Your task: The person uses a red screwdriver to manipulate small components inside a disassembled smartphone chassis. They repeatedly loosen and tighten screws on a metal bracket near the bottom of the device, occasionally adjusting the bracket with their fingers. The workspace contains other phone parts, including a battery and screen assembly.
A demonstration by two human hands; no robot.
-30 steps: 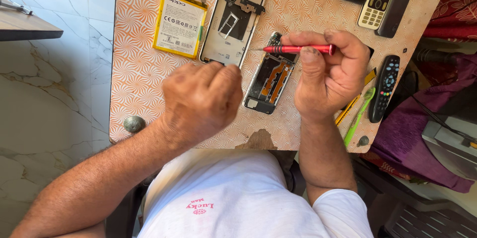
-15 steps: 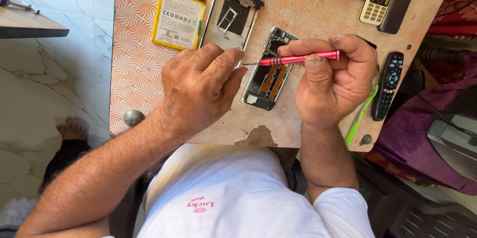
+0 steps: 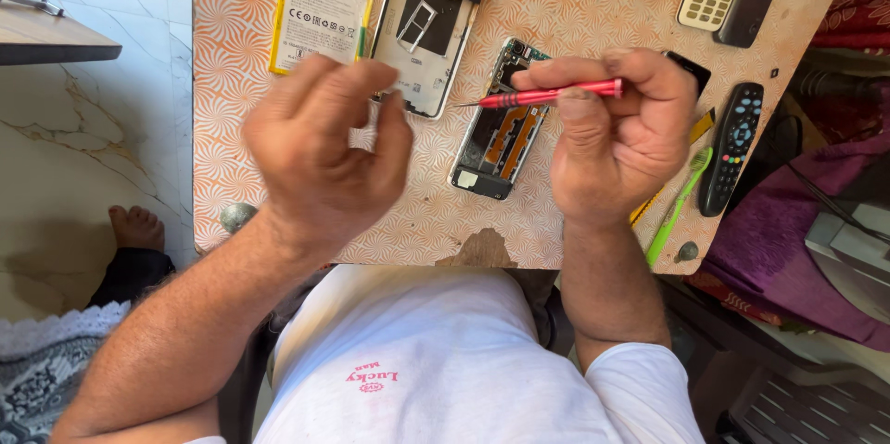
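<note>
Head view, the only one I have. The right hand (image 3: 621,143) is closed around a red screwdriver (image 3: 552,95), pinched between thumb and fingers and held nearly level, its tip pointing left above the opened phone body (image 3: 501,129). The tip is off the phone, not seated in any screw that I can see. The left hand (image 3: 320,157) is raised above the table (image 3: 556,13), blurred, fingers curled loosely inward; I see nothing in it, though anything small pinched there would be hidden.

The phone body lies face-down near the table's middle, circuit board and orange ribbon exposed. Just to its left lies the detached back cover (image 3: 431,22), and further left a yellow-edged battery (image 3: 320,13). To the right, well apart, lie a black remote (image 3: 732,147) and a green toothbrush (image 3: 680,208).

My judgement: good work here calls for the free hand steadying the phone frame, and the driver brought upright on the screw head before turning.
</note>
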